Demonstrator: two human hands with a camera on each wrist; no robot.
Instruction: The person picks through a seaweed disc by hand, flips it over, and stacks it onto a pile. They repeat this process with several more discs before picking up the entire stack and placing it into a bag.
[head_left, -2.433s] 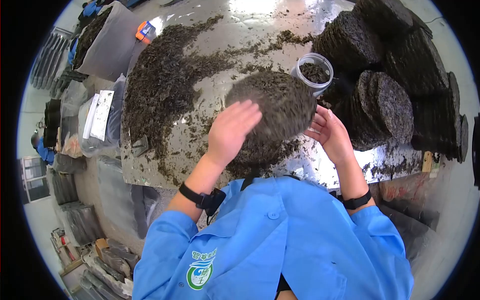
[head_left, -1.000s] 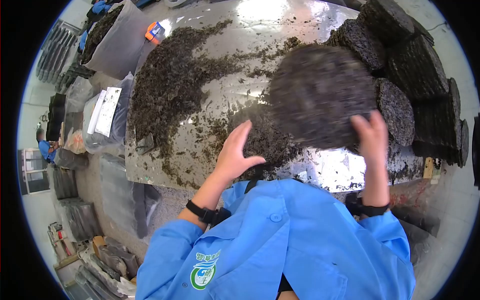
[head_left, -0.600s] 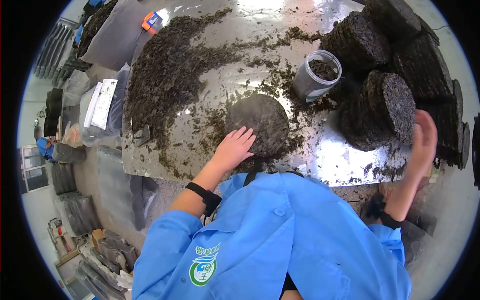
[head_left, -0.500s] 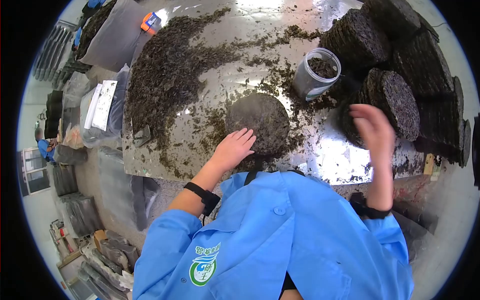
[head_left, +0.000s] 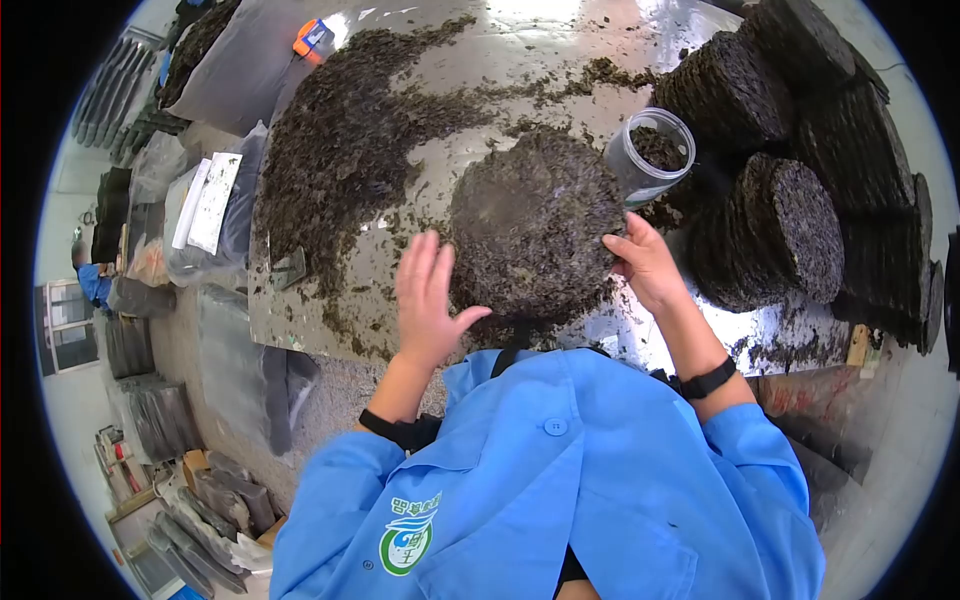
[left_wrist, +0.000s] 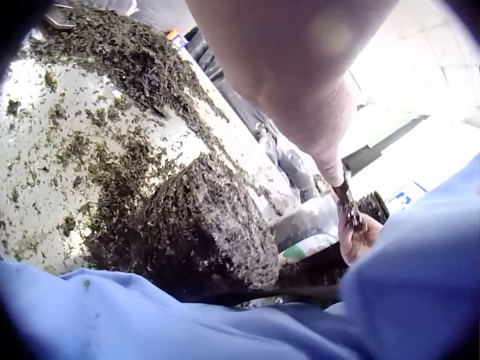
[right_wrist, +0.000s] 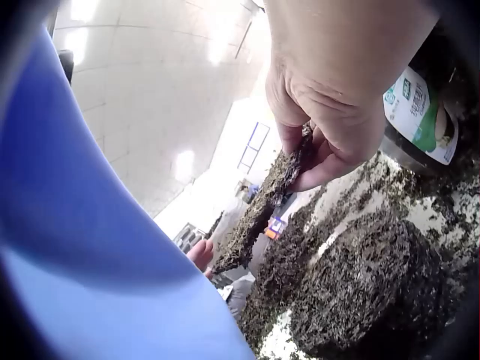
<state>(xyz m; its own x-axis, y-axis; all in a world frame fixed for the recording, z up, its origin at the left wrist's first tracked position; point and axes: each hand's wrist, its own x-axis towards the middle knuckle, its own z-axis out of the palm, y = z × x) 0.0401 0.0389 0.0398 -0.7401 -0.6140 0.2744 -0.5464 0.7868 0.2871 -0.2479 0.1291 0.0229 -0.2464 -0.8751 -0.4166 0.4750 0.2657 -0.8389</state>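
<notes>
My right hand (head_left: pixel 645 262) pinches the edge of a dark round dried seaweed cake (head_left: pixel 540 215) between thumb and fingers. In the right wrist view this cake (right_wrist: pixel 259 214) is seen nearly edge-on, raised above a thick round seaweed stack (right_wrist: pixel 360 277) on the table. The left wrist view also shows that stack (left_wrist: pixel 214 225), with the held cake (left_wrist: pixel 346 202) thin and further off. My left hand (head_left: pixel 425 300) is at the cake's left side, fingers straight and thumb spread, the thumb tip close to its lower left edge.
A clear plastic tub (head_left: pixel 650 155) of seaweed flakes stands behind the cake. Stacks of round cakes (head_left: pixel 765 235) fill the table's right side. Loose seaweed (head_left: pixel 340 150) covers the left. An orange-and-blue object (head_left: pixel 313 40) lies at the far left edge.
The right hand carried one cake to the stacks at the right, let go and came back, and now holds another cake lifted up. The left hand has moved left from the cake's front edge.
</notes>
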